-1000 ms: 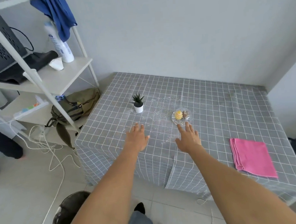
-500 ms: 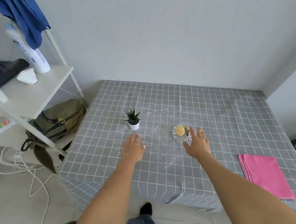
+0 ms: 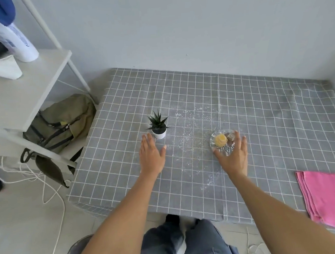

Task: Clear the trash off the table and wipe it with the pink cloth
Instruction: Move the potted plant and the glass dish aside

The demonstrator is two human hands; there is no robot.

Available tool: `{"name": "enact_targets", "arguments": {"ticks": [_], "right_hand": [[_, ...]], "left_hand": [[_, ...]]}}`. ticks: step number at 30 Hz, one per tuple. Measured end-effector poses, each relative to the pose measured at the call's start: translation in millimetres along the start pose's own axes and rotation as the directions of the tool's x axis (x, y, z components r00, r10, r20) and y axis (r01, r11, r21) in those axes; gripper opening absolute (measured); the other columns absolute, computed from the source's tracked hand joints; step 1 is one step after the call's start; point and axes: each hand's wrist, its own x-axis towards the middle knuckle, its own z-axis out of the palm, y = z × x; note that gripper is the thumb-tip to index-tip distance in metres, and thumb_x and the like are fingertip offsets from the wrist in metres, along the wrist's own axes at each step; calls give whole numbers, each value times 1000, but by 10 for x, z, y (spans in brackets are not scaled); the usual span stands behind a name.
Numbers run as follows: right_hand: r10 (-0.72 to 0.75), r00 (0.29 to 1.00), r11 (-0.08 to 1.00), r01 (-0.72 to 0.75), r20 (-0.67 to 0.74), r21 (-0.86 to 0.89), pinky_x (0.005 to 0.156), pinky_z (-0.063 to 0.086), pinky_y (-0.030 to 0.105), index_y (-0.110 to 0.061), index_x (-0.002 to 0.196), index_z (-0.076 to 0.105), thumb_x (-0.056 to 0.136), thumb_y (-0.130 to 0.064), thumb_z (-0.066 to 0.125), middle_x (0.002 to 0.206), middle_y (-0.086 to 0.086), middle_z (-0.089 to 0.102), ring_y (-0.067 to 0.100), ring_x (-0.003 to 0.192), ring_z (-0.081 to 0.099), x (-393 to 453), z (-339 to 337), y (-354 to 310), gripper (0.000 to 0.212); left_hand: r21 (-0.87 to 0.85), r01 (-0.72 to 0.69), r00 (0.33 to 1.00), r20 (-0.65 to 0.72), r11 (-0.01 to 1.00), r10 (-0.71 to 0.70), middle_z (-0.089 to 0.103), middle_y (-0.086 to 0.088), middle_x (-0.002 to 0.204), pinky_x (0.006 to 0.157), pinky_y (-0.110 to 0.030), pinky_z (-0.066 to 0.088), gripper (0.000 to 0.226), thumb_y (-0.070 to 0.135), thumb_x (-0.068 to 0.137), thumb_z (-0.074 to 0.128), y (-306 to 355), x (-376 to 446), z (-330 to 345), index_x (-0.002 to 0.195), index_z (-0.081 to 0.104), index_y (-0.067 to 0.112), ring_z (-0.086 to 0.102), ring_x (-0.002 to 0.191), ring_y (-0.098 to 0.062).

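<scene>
left hand: mid-frame, fingers straight and released, tips just beside white pot of small plant
right hand: right of centre, fingers spread, over near edge of glass dish; grasp cannot tell
crumbs: scattered between hands on table
pink cloth: folded, lower right

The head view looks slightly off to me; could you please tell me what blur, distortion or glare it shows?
Head view: wide-angle bending bows the shelf rack and the table grid; the trousers and shoes at the bottom edge are smeared; light is soft with faint shadows; the glass dish glints under the right hand.
</scene>
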Motion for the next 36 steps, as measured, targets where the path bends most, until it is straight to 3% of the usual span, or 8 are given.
{"name": "enact_targets", "arguments": {"ticks": [7, 14, 18, 23, 28, 36], "right_hand": [[-57, 995, 997, 60, -81, 38, 107, 34, 58, -44, 145, 12, 65, -51, 83, 158, 11, 14, 36, 143, 22, 97, 195, 110, 108], [-43, 987, 995, 57, -157, 85, 101, 39, 61, -43, 145, 14, 60, -60, 81, 150, 17, 30, 37, 136, 31, 109, 304, 134, 110], [-95, 975, 990, 114, -201, 85, 104, 36, 56, -36, 142, 19, 63, -52, 83, 142, 15, 39, 33, 129, 38, 124, 292, 115, 103], [-88, 980, 991, 104, -181, 83, 107, 33, 57, -37, 143, 16, 63, -55, 82, 148, 15, 33, 34, 136, 32, 126, 302, 125, 106], [-104, 976, 988, 123, -190, 93, 104, 36, 58, -38, 142, 17, 64, -51, 83, 147, 18, 33, 37, 135, 32, 143, 313, 137, 103], [-127, 970, 986, 146, -205, 77, 106, 33, 54, -25, 145, 27, 63, -48, 84, 140, 16, 40, 37, 129, 36, 173, 318, 139, 102]], "left_hand": [[-280, -66, 987, -159, 958, 22, 38, -16, 146, 110, -42, 35, 71, 37, 90, 62, 85, 224, 95, 142, 30, 0, 38, 135, -30], [-394, -106, 973, -232, 913, 12, 51, -13, 136, 96, -44, 48, 71, 33, 86, 69, 51, 308, 159, 139, 35, 0, 53, 122, -28], [-454, -126, 973, -231, 882, 20, 54, -8, 134, 97, -39, 48, 74, 34, 84, 71, 37, 342, 190, 142, 34, 6, 55, 120, -22], [-491, -92, 971, -238, 866, -32, 60, -6, 128, 96, -41, 49, 69, 34, 84, 72, 12, 403, 208, 137, 40, 3, 59, 115, -20], [-450, -104, 958, -285, 887, -32, 65, -4, 109, 83, -42, 53, 43, 35, 85, 70, 21, 410, 255, 115, 53, 9, 62, 96, -20], [-425, -138, 950, -313, 894, -2, 66, -4, 105, 72, -23, 46, 40, 30, 86, 70, 43, 391, 230, 114, 54, 8, 59, 85, -14]]}}
